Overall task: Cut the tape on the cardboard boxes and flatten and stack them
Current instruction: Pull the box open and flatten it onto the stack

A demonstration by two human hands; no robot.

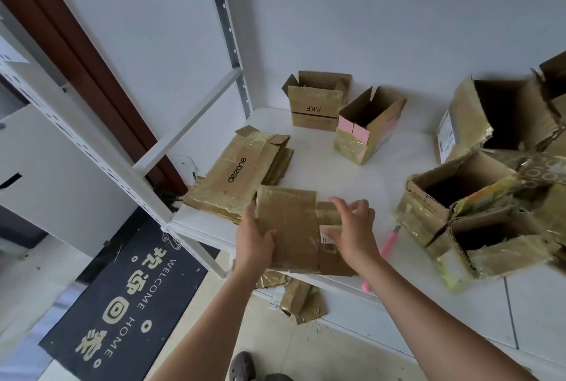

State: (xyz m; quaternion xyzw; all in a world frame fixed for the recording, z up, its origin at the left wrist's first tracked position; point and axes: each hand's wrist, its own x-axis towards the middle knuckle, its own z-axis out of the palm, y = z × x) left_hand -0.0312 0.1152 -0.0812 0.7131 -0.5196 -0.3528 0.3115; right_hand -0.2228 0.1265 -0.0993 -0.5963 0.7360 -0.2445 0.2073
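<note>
While both hands work on one flattened box (288, 227) at the near edge of the tabletop (330, 172), the step in hand looks like the flattening itself. The left hand (255, 243) has its thumb on top of the panel and its fingers curled under the left edge, so it has hold of the box. The right hand (352, 233) is half open, fingers spread over the box's right end where a flap (329, 212) sticks out; whether it presses or only hovers there I cannot tell.

Just beyond, to the left, lies the stack (239, 175) of flattened boxes, the top one printed "dezone". The next move, I judge, is to press the flap down flat and slide or lift the box onto that stack, squared to it so the pile does not slip off the tabletop's edge.

A pink knife (389, 243) lies just right of the right hand, partly hidden by the wrist.

Six or so boxes are not yet flattened. Two small ones (315, 105) (367, 129) stand at the back, tops open, nothing visible inside. Larger ones (459, 194) crowd the right, open and dark within; their contents, if any, cannot be seen. Tape scraps (300, 298) lie on the floor below.
</note>
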